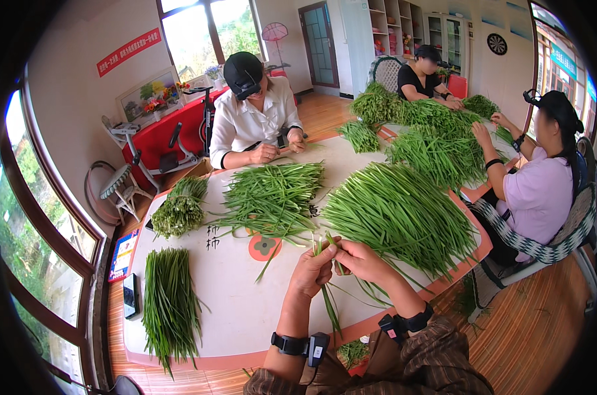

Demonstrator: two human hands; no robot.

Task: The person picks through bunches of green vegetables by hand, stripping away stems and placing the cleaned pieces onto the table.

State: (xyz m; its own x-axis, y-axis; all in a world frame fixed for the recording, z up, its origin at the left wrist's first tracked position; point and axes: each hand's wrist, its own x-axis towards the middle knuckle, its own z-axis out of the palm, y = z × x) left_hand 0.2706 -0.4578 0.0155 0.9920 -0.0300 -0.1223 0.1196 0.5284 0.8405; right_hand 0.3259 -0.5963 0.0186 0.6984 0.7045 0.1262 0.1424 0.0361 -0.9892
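My left hand (pixel 312 270) pinches a few garlic chive stalks (pixel 330 310), whose green leaves hang below it over the table's near edge. Beside it, my right hand (pixel 361 261) has its fingertips closed on the upper part of the stalks, close to the left thumb. Just past my right hand spreads a large heap of chives (pixel 397 212). A looser pile of chives (pixel 273 197) lies ahead and to the left. At the left of the table (pixel 229 316) rest a neat bundle of long leaves (pixel 170 301) and a bunch with its cut ends facing me (pixel 180 210).
A phone (pixel 130 295) lies at the table's left edge. Across from me a person in white (pixel 254 113) handles stalks. Two more people (pixel 535 168) work on the right around further chive heaps (pixel 436 148). A woven chair (pixel 530 247) stands near the table's right side.
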